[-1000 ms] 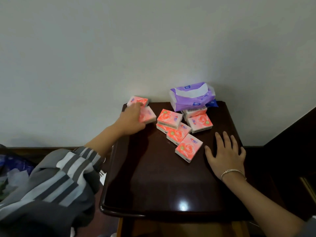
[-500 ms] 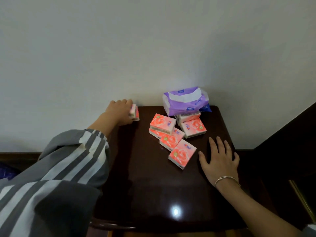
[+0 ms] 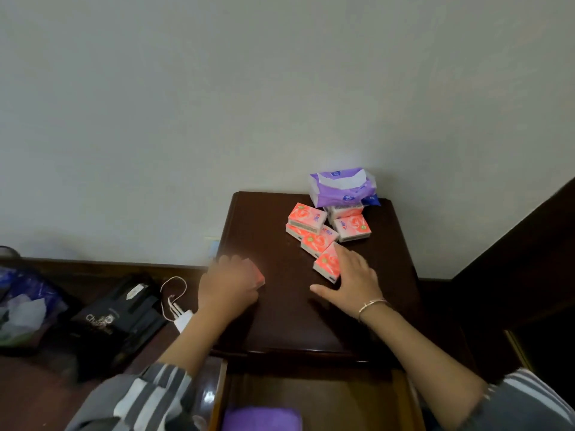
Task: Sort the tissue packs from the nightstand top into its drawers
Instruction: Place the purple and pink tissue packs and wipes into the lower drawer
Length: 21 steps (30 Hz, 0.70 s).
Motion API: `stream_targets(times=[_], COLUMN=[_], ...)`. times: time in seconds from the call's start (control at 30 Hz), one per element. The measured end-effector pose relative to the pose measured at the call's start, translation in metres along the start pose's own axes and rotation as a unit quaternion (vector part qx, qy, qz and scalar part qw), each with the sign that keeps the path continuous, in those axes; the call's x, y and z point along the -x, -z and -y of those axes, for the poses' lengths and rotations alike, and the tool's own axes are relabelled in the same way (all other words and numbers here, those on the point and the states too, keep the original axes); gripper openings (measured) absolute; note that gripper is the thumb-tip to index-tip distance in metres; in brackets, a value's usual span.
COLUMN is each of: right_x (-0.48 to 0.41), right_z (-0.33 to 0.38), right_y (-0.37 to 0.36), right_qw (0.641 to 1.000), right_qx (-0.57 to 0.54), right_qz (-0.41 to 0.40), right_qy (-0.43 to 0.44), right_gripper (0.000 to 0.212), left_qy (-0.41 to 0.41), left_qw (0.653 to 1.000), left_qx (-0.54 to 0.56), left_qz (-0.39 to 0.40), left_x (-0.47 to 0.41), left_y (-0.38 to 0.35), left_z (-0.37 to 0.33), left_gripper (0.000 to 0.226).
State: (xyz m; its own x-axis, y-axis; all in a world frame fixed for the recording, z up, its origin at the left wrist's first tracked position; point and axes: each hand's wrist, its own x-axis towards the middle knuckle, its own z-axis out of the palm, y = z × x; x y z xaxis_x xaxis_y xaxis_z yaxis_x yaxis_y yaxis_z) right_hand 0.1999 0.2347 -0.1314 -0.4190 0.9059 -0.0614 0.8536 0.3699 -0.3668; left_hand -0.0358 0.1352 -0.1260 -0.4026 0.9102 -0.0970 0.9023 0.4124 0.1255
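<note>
Overhead, dark glossy nightstand (image 3: 280, 321) against wall (image 3: 217, 104)

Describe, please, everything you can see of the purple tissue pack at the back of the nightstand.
The purple tissue pack is a soft plastic bag, larger than the pink packs. Its top is torn open, showing white tissue. It lies slightly tilted at the nightstand's back right edge, by the wall, resting partly on a pink pack. Neither hand touches it.
</note>
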Motion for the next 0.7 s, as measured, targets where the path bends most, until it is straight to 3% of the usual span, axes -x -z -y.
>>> stream_targets(times=[0.17, 0.3, 0.47, 0.57, 0.7], right_x=[-0.017, -0.027, -0.051, -0.071, -0.089], right_z=[0.009, 0.007, 0.011, 0.023, 0.034], right_y=[0.011, 0.028, 0.038, 0.027, 0.018], right_qw=[0.993, 0.99, 0.998, 0.993, 0.993], right_qx=[0.109, 0.114, 0.043, 0.088, 0.08], right_qz=[0.021, 0.078, 0.025, 0.071, 0.072], right_qy=[-0.033, -0.041, -0.042, -0.04, -0.038], right_gripper=[0.069, 0.072, 0.094, 0.089, 0.089], left_qy=[0.009, 0.005, 0.006, 0.006, 0.005], left_qw=[0.999, 0.998, 0.997, 0.996, 0.995], left_qx=[0.019, 0.036, 0.058, 0.071, 0.08], left_qz=[-0.027, -0.043, -0.059, -0.059, -0.062], left_x=[0.022, 0.024, 0.022, 0.023, 0.022], left_y=[-0.009, -0.016, -0.022, -0.023, -0.025], left_z=[-0.002, 0.001, 0.002, 0.003, 0.004], left_gripper=[0.059, 0.058, 0.062, 0.065, 0.065])
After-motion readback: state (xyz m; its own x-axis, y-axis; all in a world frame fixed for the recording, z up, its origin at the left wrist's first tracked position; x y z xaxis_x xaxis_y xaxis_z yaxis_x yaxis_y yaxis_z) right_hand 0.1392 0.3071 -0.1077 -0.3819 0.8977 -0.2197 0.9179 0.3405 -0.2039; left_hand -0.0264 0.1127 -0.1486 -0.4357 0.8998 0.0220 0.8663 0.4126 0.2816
